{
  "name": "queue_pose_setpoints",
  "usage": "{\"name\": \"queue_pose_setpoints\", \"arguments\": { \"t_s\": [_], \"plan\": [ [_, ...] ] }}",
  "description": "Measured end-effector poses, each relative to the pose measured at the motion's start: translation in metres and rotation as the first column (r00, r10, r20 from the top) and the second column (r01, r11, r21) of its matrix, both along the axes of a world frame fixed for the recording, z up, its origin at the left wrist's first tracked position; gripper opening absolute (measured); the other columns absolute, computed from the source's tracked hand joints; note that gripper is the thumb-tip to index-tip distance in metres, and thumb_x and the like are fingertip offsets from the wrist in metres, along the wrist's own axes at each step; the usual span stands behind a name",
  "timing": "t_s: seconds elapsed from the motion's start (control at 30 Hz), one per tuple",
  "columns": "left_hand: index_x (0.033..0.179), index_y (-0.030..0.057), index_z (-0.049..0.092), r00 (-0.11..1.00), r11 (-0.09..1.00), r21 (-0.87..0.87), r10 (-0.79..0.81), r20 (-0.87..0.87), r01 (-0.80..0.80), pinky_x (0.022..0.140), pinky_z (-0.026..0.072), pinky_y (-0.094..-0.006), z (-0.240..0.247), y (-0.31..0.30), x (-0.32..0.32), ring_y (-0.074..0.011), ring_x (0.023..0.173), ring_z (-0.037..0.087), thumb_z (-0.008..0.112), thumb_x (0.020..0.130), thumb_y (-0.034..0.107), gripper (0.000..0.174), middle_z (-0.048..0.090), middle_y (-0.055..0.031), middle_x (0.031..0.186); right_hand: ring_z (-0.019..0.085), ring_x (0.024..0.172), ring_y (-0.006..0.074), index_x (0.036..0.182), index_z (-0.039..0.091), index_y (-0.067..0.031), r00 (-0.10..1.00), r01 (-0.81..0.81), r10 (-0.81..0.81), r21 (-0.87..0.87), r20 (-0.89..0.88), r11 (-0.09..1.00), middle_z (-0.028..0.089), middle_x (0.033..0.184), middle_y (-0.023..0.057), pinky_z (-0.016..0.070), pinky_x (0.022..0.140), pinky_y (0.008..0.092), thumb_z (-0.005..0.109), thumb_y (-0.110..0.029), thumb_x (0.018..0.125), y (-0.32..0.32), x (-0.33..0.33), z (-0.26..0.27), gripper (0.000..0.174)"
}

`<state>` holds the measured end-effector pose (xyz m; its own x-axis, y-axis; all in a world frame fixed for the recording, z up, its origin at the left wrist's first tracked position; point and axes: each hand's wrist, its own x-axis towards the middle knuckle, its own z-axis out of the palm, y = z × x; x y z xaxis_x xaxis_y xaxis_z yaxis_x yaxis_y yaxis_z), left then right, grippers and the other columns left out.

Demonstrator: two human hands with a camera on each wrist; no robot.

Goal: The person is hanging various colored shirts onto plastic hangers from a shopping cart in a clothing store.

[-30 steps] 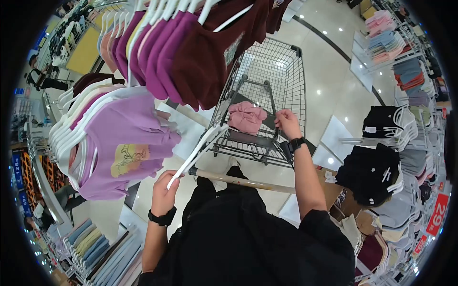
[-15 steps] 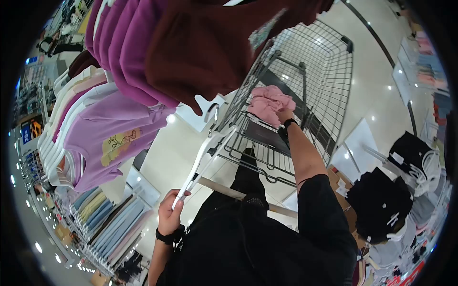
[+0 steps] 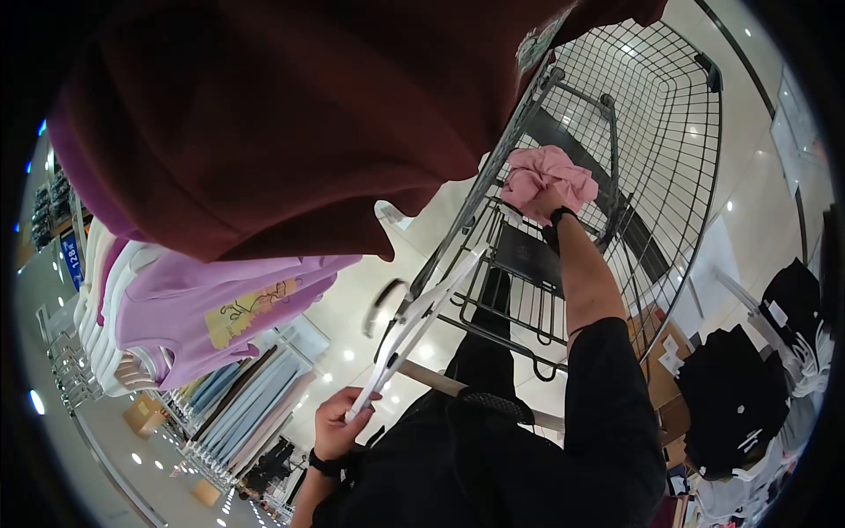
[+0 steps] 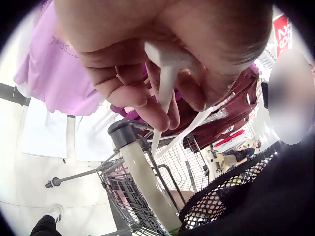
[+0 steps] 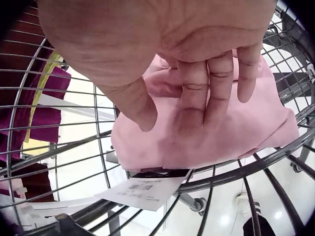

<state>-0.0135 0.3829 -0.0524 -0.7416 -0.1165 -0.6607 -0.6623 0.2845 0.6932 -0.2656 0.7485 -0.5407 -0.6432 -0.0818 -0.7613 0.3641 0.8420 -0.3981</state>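
Observation:
In the head view my left hand (image 3: pixel 341 421) grips one end of a bare white clothes hanger (image 3: pixel 421 319), which slants up toward the shopping cart, its hook at the side. The left wrist view shows the fingers curled round the hanger (image 4: pixel 167 81). Over in the cart (image 3: pixel 709 72), my right hand (image 3: pixel 549 202) rests on a bunched pink garment (image 3: pixel 539 167). Seen from the right wrist, the fingers are fairly straight and press into the cloth (image 5: pixel 142 145), with the thumb spread apart. A white tag (image 5: pixel 142 192) sticks out below the garment.
Dark maroon tops (image 3: pixel 290 114) hang close in front, reaching the cart's left side. A lilac printed shirt (image 3: pixel 194 308) hangs at left above folded-over trousers (image 3: pixel 255 396). The cart's handle (image 3: pixel 431 378) crosses before my body. Black garments (image 3: pixel 731 396) hang at right.
My right hand has come down from beside the pink garment onto it. The left hand still holds the hanger. The view has shifted, bringing the maroon tops closer.

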Motion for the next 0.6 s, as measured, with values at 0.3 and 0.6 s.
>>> {"name": "queue_pose_setpoints", "arguments": {
  "t_s": [0.3, 0.6],
  "plan": [
    [0.103, -0.0035, 0.075, 0.998, 0.997, 0.072, 0.032, 0.060, -0.036, 0.067, 0.0490, -0.0250, -0.001, -0.024, 0.009, -0.0128, 0.079, 0.063, 0.069, 0.091, 0.011, 0.019, 0.074, -0.0120, 0.102, 0.068, 0.111, 0.0367, 0.117, 0.072, -0.0087, 0.989, 0.141, -0.137, 0.074, -0.047, 0.987, 0.073, 0.115, 0.0196, 0.0509, 0.098, 0.0427, 0.069, -0.043, 0.088, 0.009, 0.002, -0.018, 0.045],
    [0.110, -0.0052, 0.070, 0.998, 0.963, 0.266, -0.034, -0.061, 0.049, 0.074, 0.0527, -0.0274, -0.008, -0.079, 0.029, -0.0132, 0.081, 0.062, 0.060, 0.092, -0.002, 0.020, 0.070, -0.0150, 0.110, 0.070, 0.074, 0.0165, 0.107, 0.070, -0.0010, 0.955, 0.276, -0.285, -0.118, -0.077, 0.954, 0.073, 0.089, 0.0074, 0.0558, 0.069, 0.0319, 0.065, -0.029, 0.096, 0.020, 0.021, 0.109, 0.031]
  ]
}}
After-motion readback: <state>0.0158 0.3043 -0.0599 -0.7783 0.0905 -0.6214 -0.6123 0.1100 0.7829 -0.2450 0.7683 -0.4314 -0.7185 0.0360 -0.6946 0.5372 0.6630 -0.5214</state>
